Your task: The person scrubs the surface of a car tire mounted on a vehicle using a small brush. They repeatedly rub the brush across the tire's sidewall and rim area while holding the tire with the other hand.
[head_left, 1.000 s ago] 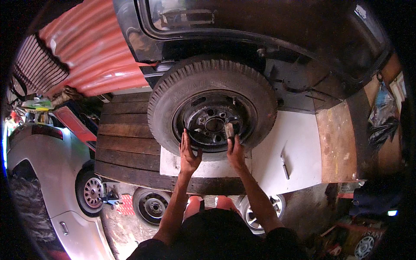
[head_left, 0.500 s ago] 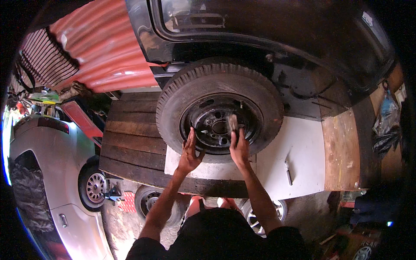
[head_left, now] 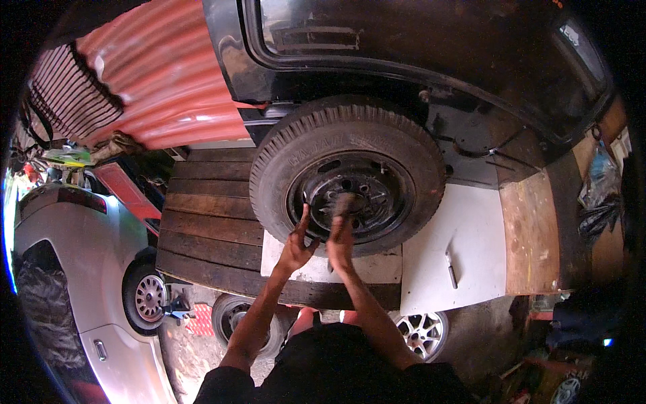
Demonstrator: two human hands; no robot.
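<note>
A wheel with a treaded black tyre (head_left: 277, 176) and a black steel rim (head_left: 402, 195) stands in front of me, its outer face toward me. My right hand (head_left: 341, 247) grips a brush (head_left: 344, 203), blurred by motion, over the lower middle of the rim. At the rim's lower left edge is my left hand (head_left: 296, 252), index finger stretched upward and thumb apart, holding nothing. Whether its fingertips touch the rim I cannot tell.
Behind the wheel is a dark vehicle body (head_left: 431, 40). A slim dark-handled tool (head_left: 451, 271) lies on the white board (head_left: 431, 293), right of the wheel. Dark wooden planks (head_left: 208, 229) extend left. Below are a spoked wheel (head_left: 424, 333) and another wheel (head_left: 232, 316). A silver car (head_left: 101, 283) stands left.
My right hand has swept left with the brush, from the right of the hub toward my left hand. The left hand stays near the rim's lower left. The whole view has shifted slightly.
</note>
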